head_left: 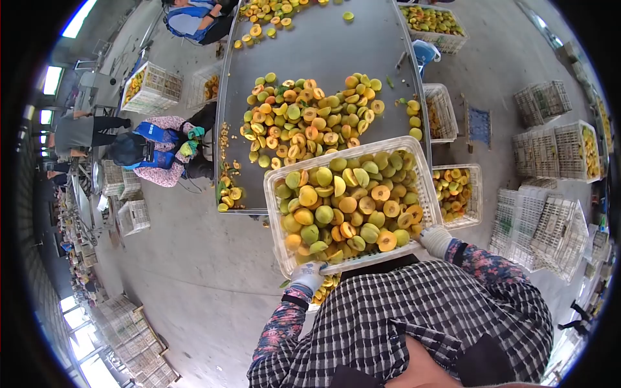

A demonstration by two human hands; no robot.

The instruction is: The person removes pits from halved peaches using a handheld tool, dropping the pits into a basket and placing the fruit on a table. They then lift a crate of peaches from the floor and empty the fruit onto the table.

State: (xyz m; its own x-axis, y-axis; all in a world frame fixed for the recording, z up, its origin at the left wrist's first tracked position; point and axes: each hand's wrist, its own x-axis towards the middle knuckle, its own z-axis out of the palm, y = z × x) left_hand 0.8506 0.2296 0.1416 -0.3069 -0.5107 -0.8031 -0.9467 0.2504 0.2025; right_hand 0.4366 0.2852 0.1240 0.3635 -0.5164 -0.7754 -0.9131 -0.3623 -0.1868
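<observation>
A white plastic crate (279,238) full of yellow-green fruit (349,205), some of it cut in halves, is held at the near end of a grey metal table (310,55). My left hand (308,277), in a white glove, is closed on the crate's near left corner. At the near right corner my right hand (436,240), gloved too, grips the rim. The crate sits tilted across the table's edge, its far side over the tabletop. Beyond it lies a heap of halved fruit (304,116) on the metal surface.
A co-worker (162,145) in a blue vest sits left of the table; another (197,19) is at the top left. Crates of fruit (477,194) stand along the table's right side. Stacked crates (540,223) are farther right, near a blue stool (479,125).
</observation>
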